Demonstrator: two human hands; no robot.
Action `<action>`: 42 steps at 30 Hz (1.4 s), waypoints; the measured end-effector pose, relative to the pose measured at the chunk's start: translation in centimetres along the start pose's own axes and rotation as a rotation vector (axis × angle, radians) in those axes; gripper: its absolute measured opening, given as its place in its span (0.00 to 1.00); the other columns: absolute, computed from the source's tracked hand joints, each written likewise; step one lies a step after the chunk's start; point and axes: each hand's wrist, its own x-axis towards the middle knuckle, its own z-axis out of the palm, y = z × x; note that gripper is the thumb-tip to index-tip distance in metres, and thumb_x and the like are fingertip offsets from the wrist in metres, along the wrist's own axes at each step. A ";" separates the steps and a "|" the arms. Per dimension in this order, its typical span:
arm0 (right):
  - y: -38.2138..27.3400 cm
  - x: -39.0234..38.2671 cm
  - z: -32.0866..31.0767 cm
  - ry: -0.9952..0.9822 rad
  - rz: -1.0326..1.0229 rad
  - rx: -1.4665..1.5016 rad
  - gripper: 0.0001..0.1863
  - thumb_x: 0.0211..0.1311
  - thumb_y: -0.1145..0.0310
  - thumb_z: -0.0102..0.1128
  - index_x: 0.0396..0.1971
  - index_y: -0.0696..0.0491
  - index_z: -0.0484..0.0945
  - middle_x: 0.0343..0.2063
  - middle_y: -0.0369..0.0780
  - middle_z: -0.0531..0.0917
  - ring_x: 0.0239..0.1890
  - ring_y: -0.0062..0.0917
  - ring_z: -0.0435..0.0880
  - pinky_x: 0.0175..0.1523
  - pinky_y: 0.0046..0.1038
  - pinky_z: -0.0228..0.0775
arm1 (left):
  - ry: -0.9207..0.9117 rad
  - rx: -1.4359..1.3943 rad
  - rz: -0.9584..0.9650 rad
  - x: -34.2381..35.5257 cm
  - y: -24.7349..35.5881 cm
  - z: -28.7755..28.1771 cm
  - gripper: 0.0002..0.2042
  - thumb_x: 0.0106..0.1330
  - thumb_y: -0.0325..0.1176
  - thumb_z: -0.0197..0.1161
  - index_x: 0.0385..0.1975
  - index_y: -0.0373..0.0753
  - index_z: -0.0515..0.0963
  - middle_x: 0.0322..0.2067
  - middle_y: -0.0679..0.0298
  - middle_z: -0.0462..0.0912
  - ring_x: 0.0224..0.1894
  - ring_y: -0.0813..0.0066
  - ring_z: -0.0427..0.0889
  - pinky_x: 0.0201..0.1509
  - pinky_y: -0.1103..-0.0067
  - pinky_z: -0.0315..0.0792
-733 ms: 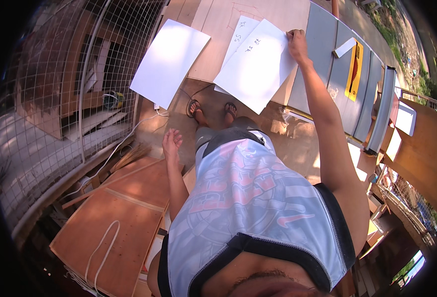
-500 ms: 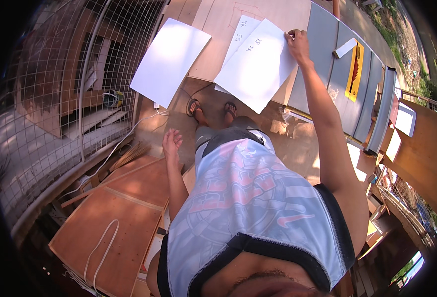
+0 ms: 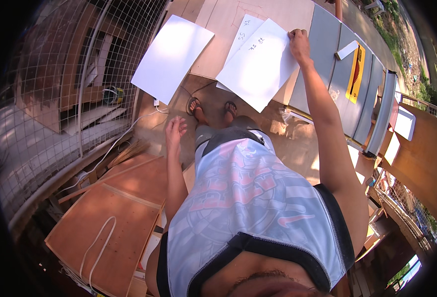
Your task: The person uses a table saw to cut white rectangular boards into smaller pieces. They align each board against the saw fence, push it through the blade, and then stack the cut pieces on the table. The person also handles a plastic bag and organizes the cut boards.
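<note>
The marked white sheet [image 3: 258, 74] lies aslant near the right edge of the wooden worktop [image 3: 212, 54], its lowest corner jutting past the near edge. We see a few dark handwritten marks towards its far corner. Our right hand [image 3: 300, 47] is at its upper right corner, fingers bent over the edge; we cannot tell whether they pinch the sheet or merely rest on it. Partly beneath it, on its left, lies a second white sheet [image 3: 247, 32], also with handwriting.

Farther left, a blank white sheet [image 3: 171, 59] lies by the worktop's left edge and also reaches out past the near edge. Nearer to us and below it hangs our left hand [image 3: 176, 129], fingers loosely curled, with nothing in its grasp that we can see.

Along the worktop's right edge stands a grey saw table [image 3: 322, 42], with a yellow insert [image 3: 352, 91] around a red blade [image 3: 357, 69]. A small white piece [image 3: 346, 50] lies just beside the insert, and a metal rail [image 3: 383, 111] runs along the saw table's right side. At our lower left, a white cord [image 3: 111, 235] lies looped on a reddish-brown panel [image 3: 134, 213].
</note>
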 end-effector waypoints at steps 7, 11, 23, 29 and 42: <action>2.2 0.5 1.2 0.037 -0.037 0.069 0.12 0.71 0.64 0.58 0.42 0.59 0.80 0.45 0.53 0.78 0.48 0.48 0.81 0.55 0.43 0.74 | -0.240 0.167 0.171 0.9 4.8 7.3 0.19 0.75 0.48 0.58 0.48 0.36 0.77 0.39 0.64 0.85 0.35 0.81 0.82 0.38 0.83 0.76; 1.9 0.2 1.1 0.056 -0.006 0.092 0.13 0.69 0.63 0.61 0.44 0.58 0.80 0.45 0.53 0.78 0.48 0.48 0.81 0.54 0.42 0.74 | -0.328 0.331 0.230 1.5 6.1 11.2 0.21 0.75 0.49 0.59 0.44 0.33 0.78 0.34 0.62 0.86 0.29 0.80 0.82 0.32 0.80 0.77; 0.7 0.2 0.6 0.057 0.003 0.044 0.11 0.67 0.64 0.63 0.40 0.57 0.83 0.41 0.50 0.81 0.43 0.46 0.82 0.51 0.42 0.75 | -0.283 0.412 0.290 2.0 7.7 15.6 0.20 0.71 0.47 0.64 0.37 0.31 0.79 0.28 0.61 0.86 0.24 0.78 0.83 0.27 0.79 0.77; 1.0 0.4 1.3 0.094 -0.014 0.030 0.12 0.69 0.63 0.62 0.40 0.58 0.82 0.41 0.51 0.82 0.45 0.46 0.81 0.51 0.41 0.74 | -0.185 0.221 0.271 3.5 7.7 13.8 0.22 0.70 0.49 0.65 0.43 0.31 0.76 0.31 0.60 0.85 0.26 0.79 0.83 0.28 0.80 0.78; 0.8 0.7 1.2 -0.020 0.016 -0.063 0.13 0.72 0.62 0.57 0.41 0.58 0.80 0.45 0.53 0.81 0.46 0.49 0.81 0.52 0.44 0.73 | -0.171 0.341 0.445 4.4 6.4 16.0 0.32 0.60 0.56 0.73 0.45 0.28 0.78 0.40 0.55 0.82 0.39 0.69 0.82 0.43 0.74 0.78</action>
